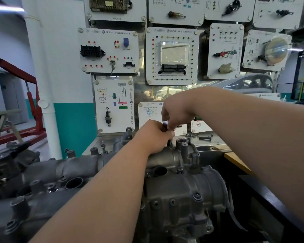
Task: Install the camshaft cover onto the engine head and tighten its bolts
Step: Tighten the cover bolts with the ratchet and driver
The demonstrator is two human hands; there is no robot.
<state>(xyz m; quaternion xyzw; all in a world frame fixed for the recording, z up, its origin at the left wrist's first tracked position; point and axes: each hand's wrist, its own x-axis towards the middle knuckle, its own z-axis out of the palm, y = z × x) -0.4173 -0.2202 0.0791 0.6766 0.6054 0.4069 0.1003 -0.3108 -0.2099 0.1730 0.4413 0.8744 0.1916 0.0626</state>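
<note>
Two: left hand (154, 135), right hand (175, 113) | holding tool (169, 142) | atop camshaft cover (165, 158)

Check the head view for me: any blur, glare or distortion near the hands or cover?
Head view: left hand and right hand, gripping a tool, are sharp at centre; the cover blurs toward the lower left; wide-angle distortion curves the wall boards near the edges; glare on the round lens.

Single head-worn view, close, looking forward and down over engine (174, 181), wall panels (171, 55) across frame top.
</note>
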